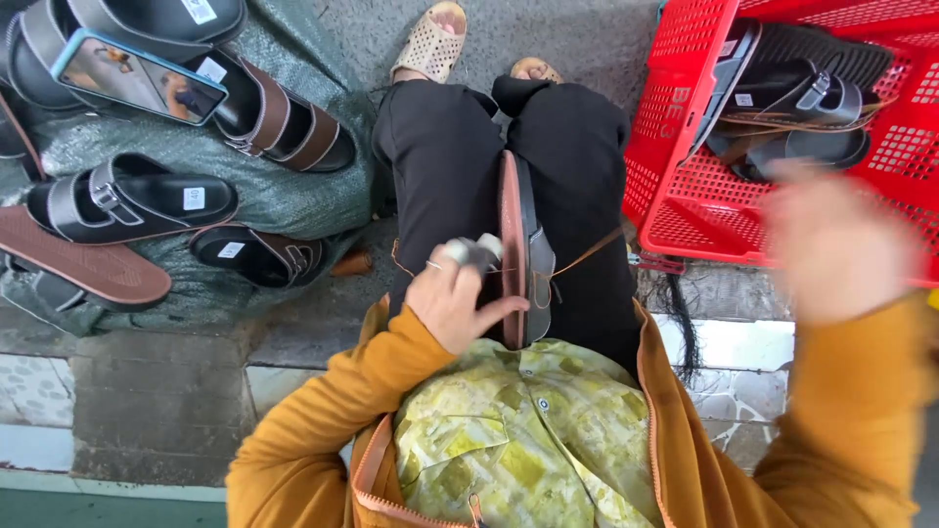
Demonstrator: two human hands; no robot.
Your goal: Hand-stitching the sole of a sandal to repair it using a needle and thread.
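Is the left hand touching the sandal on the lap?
Touching: the head view shows the left hand with its thumb pressed against the sandal standing on edge.

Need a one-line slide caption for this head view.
Left hand steadies a sandal on the lap; blurred right hand is by the red crate.

red crate [675, 147] wall and sandals [792, 108] probably block the blurred right hand [831, 244]
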